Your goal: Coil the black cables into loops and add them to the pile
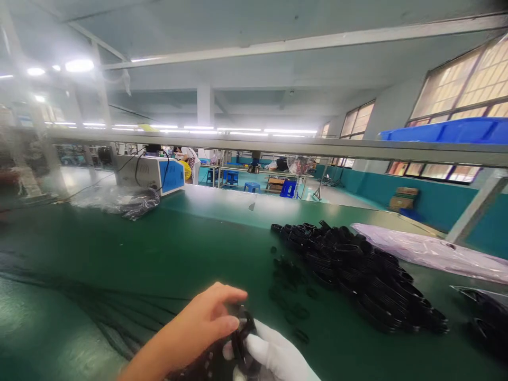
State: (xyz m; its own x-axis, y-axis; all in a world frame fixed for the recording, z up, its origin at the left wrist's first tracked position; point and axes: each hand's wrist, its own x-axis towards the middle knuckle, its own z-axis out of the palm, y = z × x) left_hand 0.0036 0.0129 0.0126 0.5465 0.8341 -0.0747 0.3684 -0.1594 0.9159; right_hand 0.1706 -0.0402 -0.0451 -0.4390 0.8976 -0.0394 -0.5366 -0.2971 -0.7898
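Note:
At the bottom middle my right hand (273,346), in a white glove, is closed around a small black cable coil (244,338). My bare left hand (208,317) reaches in from the left, its index finger stretched out and its thumb against or just in front of the coil's upper end. Its other fingers are hidden. To the left, loose black cables (115,312) trail across the green table toward my left forearm. A large heap of coiled black cables (349,264) lies to the right, with small loose black pieces (289,275) beside it.
A blue-and-white machine (170,174) stands at the back left, with clear plastic bags (137,203) before it. A pinkish plastic sheet (428,248) lies behind the heap. A metal rail (257,142) crosses above the table (190,243). A person (192,161) bends over further back.

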